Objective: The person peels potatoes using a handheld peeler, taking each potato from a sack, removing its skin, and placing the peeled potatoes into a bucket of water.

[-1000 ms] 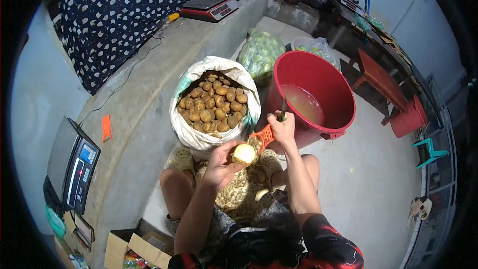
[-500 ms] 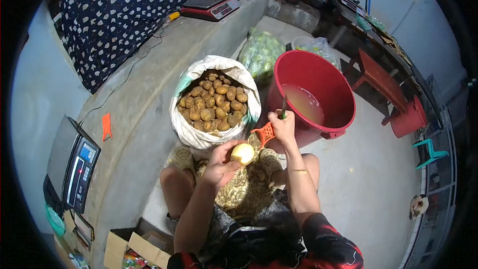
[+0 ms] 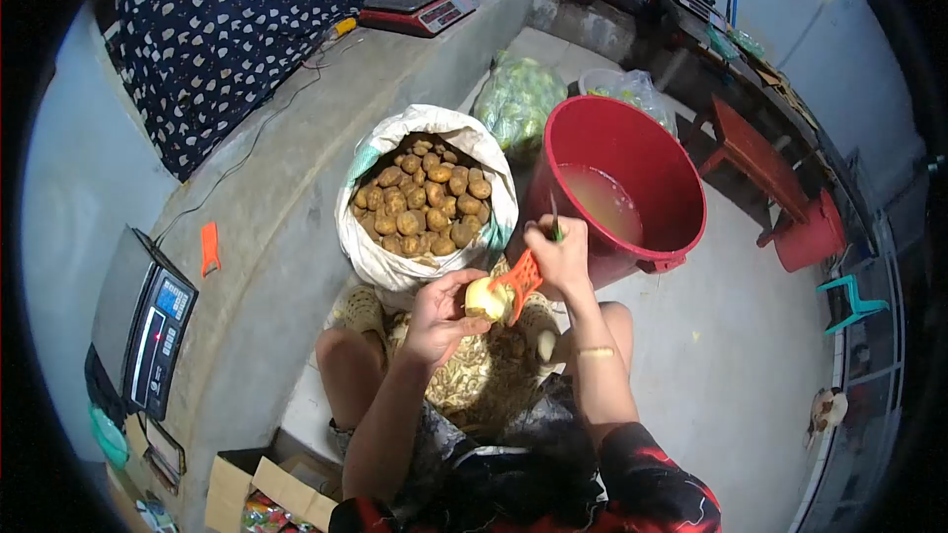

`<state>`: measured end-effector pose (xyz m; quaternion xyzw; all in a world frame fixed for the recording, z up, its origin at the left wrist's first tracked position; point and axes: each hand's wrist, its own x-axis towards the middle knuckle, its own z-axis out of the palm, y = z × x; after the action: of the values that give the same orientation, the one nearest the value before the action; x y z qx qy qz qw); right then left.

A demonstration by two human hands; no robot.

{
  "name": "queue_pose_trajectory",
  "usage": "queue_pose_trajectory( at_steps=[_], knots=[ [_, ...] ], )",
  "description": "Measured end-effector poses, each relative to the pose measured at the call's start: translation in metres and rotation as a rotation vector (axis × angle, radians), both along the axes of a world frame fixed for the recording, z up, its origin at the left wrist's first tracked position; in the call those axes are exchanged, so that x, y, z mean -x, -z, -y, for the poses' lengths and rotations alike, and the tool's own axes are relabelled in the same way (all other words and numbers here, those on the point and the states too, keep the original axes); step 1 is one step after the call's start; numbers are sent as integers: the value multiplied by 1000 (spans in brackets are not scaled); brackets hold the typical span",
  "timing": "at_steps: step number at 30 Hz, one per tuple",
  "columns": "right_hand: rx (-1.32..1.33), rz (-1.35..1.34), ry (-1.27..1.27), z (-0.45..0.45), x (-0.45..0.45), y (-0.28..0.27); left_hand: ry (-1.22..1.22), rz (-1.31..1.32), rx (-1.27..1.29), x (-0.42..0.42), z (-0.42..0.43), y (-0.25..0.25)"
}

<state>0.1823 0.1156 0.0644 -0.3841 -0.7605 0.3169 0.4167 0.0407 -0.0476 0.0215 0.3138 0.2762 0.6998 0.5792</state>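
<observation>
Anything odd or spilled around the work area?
Two things: a pale strip, probably a peel scrap, lies across the right forearm, away from the heap. Loose peelings are piled between the shoes; can't tell what's under them. Nothing else stands out.

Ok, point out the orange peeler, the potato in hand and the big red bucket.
Orange peeler (image 3: 524,274), head view: perforated orange body.
Partly peeled potato (image 3: 483,298), head view: pale peeled surface.
Big red bucket (image 3: 614,143), head view: inner wall.

left hand (image 3: 437,322) holds peeled potato (image 3: 481,302); right hand (image 3: 563,255) holds orange peeler (image 3: 523,276) against it; white sack (image 3: 373,259) beyond
</observation>
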Motion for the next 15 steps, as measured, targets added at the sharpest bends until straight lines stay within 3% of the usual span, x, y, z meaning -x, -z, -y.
queue_pose_trajectory(
  at_steps=[3, 4, 8, 10, 11, 12, 14, 15],
  knots=[
    [148, -85, 34, -18, -1, 18, 177, 291, 2, 2, -4, 0],
    [199, -153, 7, -15, 1, 15, 179, 287, -3, 4, -6, 2],
    [-74, -15, -89, -1, -5, 4, 53, 8, 2, 1, -3, 3],
    [25, 54, 58, -30, -7, 34, 137, 260, 40, 1, -3, -1],
    [136, -54, 68, -32, -6, 41, 193, 349, 35, 1, -1, -4],
    [134, -59, 70, -25, -4, 33, 196, 344, 33, 2, -2, -4],
    [133, -35, -34, 1, -3, -5, 33, 40, 36, -1, -4, 0],
    [9, 37, -70, 9, -5, -16, 7, -37, -33, -4, -4, -5]
  ],
)
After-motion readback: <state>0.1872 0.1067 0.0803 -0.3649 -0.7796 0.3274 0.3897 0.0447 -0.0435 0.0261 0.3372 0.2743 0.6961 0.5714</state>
